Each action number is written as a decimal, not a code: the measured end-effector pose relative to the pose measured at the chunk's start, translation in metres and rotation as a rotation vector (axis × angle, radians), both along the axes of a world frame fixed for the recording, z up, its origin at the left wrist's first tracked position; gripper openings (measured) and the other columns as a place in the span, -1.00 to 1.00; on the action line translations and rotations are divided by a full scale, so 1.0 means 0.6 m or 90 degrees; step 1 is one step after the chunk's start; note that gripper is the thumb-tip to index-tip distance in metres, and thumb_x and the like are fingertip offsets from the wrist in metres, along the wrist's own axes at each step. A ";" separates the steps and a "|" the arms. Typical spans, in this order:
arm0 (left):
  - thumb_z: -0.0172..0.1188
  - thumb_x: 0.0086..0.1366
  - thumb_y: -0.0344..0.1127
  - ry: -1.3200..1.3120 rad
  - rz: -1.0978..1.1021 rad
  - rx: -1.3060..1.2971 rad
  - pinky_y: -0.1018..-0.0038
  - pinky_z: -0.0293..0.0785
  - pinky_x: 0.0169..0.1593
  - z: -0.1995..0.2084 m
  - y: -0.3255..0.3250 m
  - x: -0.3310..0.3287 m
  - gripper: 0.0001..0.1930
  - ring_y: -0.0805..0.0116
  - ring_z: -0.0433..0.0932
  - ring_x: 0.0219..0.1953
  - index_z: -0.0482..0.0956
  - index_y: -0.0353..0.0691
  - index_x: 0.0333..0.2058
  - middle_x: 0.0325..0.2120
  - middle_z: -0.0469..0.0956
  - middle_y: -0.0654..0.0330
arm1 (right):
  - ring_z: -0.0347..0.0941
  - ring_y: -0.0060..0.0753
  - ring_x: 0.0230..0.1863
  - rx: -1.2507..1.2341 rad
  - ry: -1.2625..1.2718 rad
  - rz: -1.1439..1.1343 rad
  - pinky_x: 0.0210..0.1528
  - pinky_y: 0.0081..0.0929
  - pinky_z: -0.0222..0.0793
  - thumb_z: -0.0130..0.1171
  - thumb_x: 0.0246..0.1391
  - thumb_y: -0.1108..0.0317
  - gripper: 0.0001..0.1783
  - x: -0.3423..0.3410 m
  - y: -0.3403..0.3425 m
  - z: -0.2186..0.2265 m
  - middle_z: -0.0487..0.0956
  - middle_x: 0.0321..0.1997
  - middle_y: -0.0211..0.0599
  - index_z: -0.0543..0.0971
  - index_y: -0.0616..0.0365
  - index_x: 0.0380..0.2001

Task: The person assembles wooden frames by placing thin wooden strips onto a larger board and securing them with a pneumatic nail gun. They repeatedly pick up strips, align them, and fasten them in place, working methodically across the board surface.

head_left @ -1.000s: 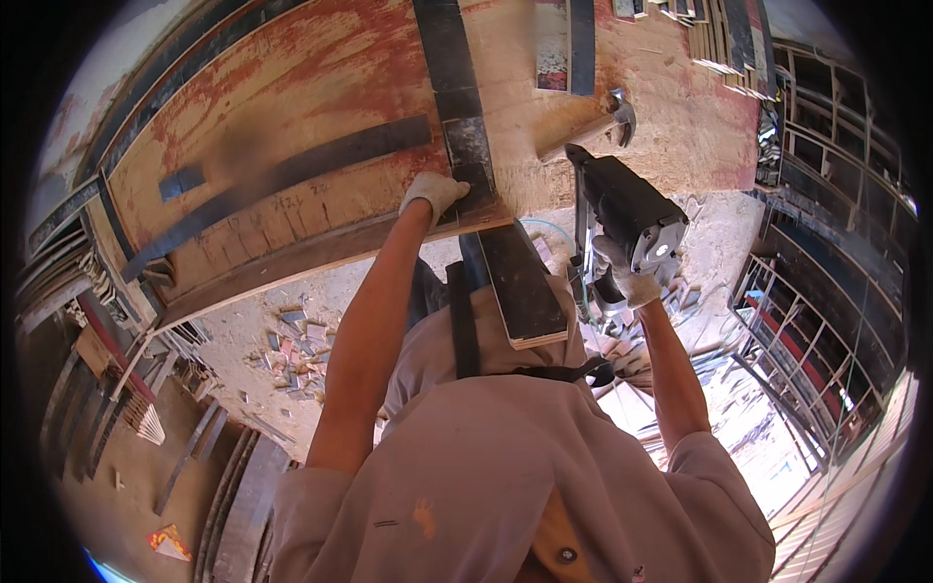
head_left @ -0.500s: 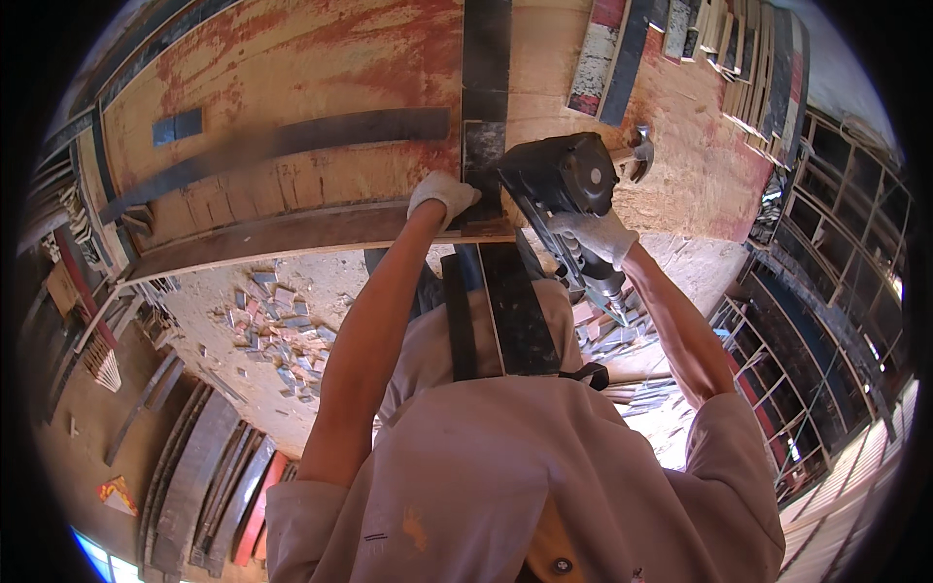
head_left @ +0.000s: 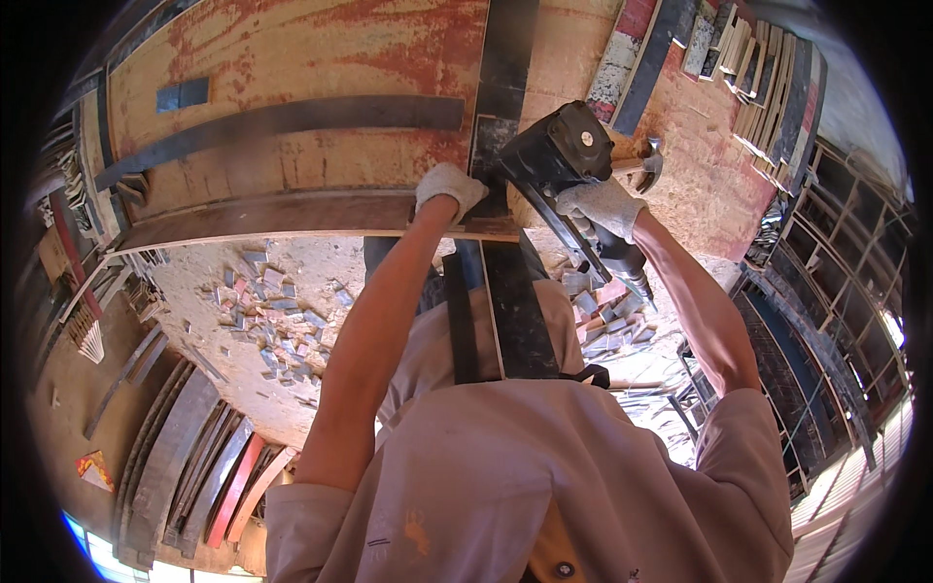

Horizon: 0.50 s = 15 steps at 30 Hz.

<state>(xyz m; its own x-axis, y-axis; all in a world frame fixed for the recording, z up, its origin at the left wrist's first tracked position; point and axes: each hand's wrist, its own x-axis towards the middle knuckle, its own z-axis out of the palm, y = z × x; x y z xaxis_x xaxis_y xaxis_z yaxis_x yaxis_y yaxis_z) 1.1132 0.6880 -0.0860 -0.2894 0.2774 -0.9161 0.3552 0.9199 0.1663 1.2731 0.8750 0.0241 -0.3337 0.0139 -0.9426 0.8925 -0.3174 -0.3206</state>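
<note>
A black nail gun [head_left: 559, 160] is gripped in my right hand [head_left: 603, 206], which wears a pale work glove. Its round head lies over the near edge of the bench, beside a dark board strip [head_left: 498, 136] that runs away from me. My gloved left hand [head_left: 450, 190] is closed at the left side of that strip, close to the bench edge. Its fingertips are partly hidden, but they appear to hold the board. Other long dark strips [head_left: 520, 316] stretch from my waist toward the bench.
A claw hammer [head_left: 649, 165] lies right of the nail gun. A long dark strip [head_left: 292, 121] and a small dark piece [head_left: 183, 94] rest on the bench's left. Stacked slats [head_left: 768, 87] stand at the far right. Offcuts [head_left: 277, 316] litter the floor; boards [head_left: 175, 452] lean lower left.
The nail gun's head has shifted farther away and slightly left relative to the hammer, with my right hand still on it. My left hand stays by the dark strip. The whole view has shifted slightly.
</note>
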 end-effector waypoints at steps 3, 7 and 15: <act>0.34 0.09 0.04 -0.023 -0.006 -0.006 0.22 0.56 0.09 0.004 0.006 -0.003 -0.46 -0.03 0.63 0.07 0.72 -0.31 -0.11 -0.05 0.64 -0.19 | 0.26 -0.53 -0.77 -0.012 -0.028 -0.013 -0.76 -0.48 0.17 0.23 0.02 0.44 -0.87 0.000 0.002 0.006 0.38 -0.75 -0.40 0.56 0.15 -0.59; 0.32 0.09 0.03 -0.001 0.021 0.004 0.21 0.57 0.08 0.011 -0.001 0.003 -0.47 -0.05 0.64 0.04 0.73 -0.31 -0.12 -0.08 0.65 -0.19 | 0.30 -0.54 -0.71 0.001 -0.012 0.021 -0.63 -0.48 0.28 0.25 -0.05 0.37 -0.85 -0.010 0.012 0.024 0.36 -0.70 -0.44 0.53 0.09 -0.63; 0.30 0.13 0.02 0.055 -0.018 0.036 0.21 0.58 0.04 0.035 -0.006 0.003 -0.52 -0.01 0.65 0.02 0.73 -0.30 -0.19 -0.10 0.68 -0.12 | 0.27 -0.51 -0.73 -0.024 0.006 0.067 -0.67 -0.46 0.23 0.21 0.02 0.32 -0.75 -0.005 0.030 0.002 0.34 -0.72 -0.41 0.45 0.08 -0.66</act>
<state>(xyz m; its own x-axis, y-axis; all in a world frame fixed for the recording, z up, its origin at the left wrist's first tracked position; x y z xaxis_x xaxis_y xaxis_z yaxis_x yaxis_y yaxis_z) 1.1149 0.6843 -0.0650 -0.3582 0.3367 -0.8708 0.3968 0.8992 0.1845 1.2702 0.8931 0.0250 -0.3406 -0.0575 -0.9385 0.9183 -0.2346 -0.3189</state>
